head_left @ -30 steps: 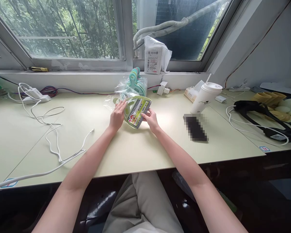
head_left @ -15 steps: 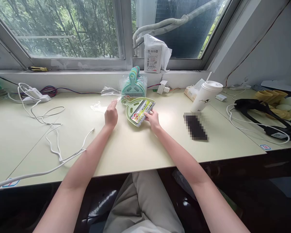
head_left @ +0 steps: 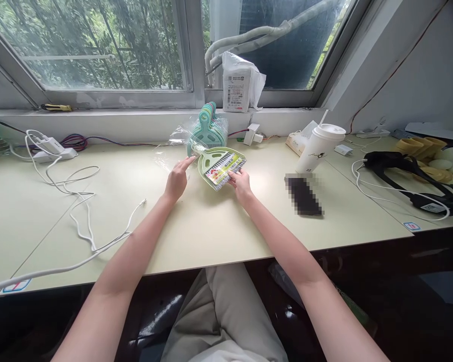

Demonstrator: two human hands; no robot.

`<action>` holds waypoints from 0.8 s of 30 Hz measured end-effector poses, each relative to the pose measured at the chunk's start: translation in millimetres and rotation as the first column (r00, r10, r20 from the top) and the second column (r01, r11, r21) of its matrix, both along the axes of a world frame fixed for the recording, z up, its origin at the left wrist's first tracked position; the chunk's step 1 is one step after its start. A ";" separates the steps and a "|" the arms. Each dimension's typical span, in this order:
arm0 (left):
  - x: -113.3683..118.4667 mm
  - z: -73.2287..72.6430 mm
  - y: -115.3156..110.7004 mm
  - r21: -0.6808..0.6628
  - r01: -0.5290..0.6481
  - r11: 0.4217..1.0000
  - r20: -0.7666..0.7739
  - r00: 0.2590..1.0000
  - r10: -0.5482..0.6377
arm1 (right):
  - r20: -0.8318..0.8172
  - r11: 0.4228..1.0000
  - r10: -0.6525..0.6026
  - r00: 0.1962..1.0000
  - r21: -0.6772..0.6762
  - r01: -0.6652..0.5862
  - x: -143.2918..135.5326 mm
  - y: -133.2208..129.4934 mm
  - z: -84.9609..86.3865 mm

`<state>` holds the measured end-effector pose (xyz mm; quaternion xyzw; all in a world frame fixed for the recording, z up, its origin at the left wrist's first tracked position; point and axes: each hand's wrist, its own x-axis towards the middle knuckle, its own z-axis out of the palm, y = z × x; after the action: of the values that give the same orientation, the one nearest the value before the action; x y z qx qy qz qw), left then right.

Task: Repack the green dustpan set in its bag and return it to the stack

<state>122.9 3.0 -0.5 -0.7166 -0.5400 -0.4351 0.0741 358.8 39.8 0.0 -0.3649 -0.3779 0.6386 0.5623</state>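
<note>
At frame centre, my right grip (head_left: 241,185) holds the brush set (head_left: 222,170) by its lower edge; I cannot tell if my left grip (head_left: 176,180) holds anything. Gentle, steady support seems best.

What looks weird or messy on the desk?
The white cables sprawl in loops across the left of the desk, looking messy, with one end plugged into nothing. On the right, a dark object looks odd because it's blurred into blocky squares. I see no spill.

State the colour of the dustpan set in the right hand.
The dustpan set in the right hand is light green, best seen in the head view.
</note>
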 end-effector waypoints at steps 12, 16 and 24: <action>7.1 3.8 -5.4 0.071 0.041 0.997 0.022 0.999 -0.043 | 0.022 0.986 0.160 0.987 0.036 -0.160 -2.0 -1.7 2.9; -0.7 1.2 -2.7 0.065 -0.031 0.997 -0.018 0.999 0.032 | -0.006 0.992 0.118 0.993 0.035 -0.117 3.5 3.6 3.6; -2.6 -14.9 5.4 -0.116 -0.137 0.984 -0.050 0.990 0.132 | -0.013 0.995 0.095 0.995 0.023 -0.094 3.5 3.9 -0.6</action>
<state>120.3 8.4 -15.4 -0.6906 -0.6106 -0.3810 0.0718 362.2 43.7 -0.6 -0.3358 -0.3978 0.6628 0.5382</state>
